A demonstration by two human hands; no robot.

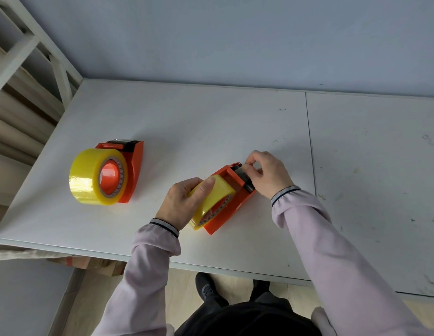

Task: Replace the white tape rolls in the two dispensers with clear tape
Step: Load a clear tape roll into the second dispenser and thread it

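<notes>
Two orange tape dispensers lie on the white table (211, 122). The left dispenser (133, 173) carries a yellowish clear tape roll (90, 175) and nobody touches it. The right dispenser (235, 202) lies near the front edge and holds a second clear tape roll (218, 195). My left hand (184, 202) grips that roll from the left, thumb on its top. At the dispenser's cutter end my right hand (267, 175) pinches with its fingertips; the tape end there is hidden by the fingers. No white roll is in view.
A seam (310, 151) splits the tabletop right of my hands. A white wooden frame (41, 57) stands at the far left against the wall. Cardboard boxes (95, 263) sit under the table's front edge, and my feet (206, 287) are below.
</notes>
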